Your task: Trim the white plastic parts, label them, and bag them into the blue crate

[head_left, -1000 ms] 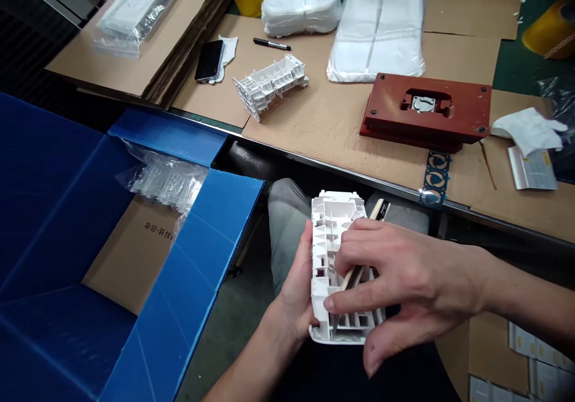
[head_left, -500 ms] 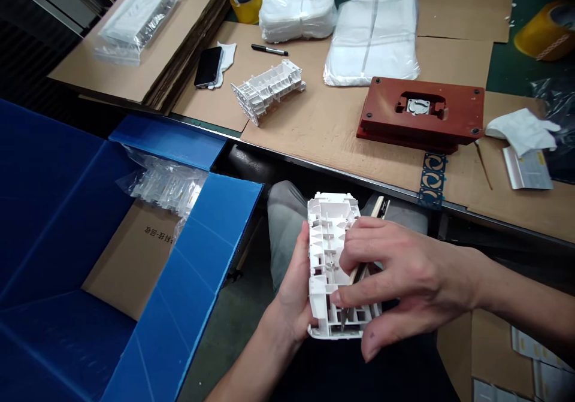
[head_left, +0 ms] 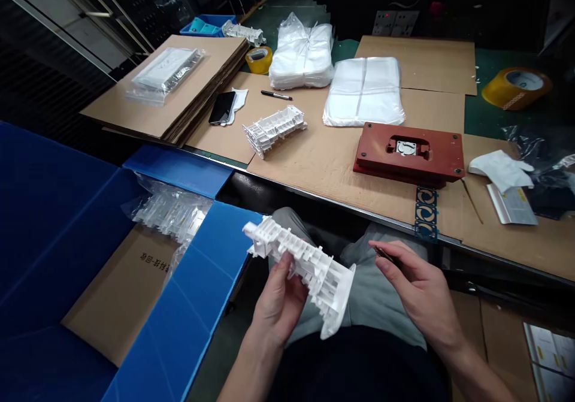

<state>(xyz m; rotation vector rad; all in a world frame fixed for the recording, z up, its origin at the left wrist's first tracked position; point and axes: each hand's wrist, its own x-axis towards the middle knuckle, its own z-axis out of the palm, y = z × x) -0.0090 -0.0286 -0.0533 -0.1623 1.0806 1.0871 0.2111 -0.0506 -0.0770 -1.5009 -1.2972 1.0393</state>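
Note:
My left hand (head_left: 279,306) grips a white plastic frame (head_left: 309,264) with many ribs and compartments. The frame is tilted over my lap, its wide curved end pointing down to the right. To the right of it, apart from it, my right hand (head_left: 417,288) pinches slim dark tweezers (head_left: 385,254) between thumb and fingers; most of their length is hidden by the hand. A similar white ribbed frame (head_left: 275,129) lies on the bench. Farther right stands a red-brown fixture block (head_left: 408,171) with a small metal piece (head_left: 406,147) in its recess.
At left, a blue box (head_left: 197,294) holds bagged white parts (head_left: 173,207). On the bench are a cardboard stack (head_left: 211,51), phone (head_left: 221,108), marker (head_left: 276,95), plastic-wrapped bundles (head_left: 363,90), tape roll (head_left: 516,87), white glove (head_left: 502,169) and dark fan-patterned strip (head_left: 426,213).
My right hand has drawn the tweezers out of the frame and away to the right. My left hand has turned the frame from upright to slanted. The view has tipped upward.

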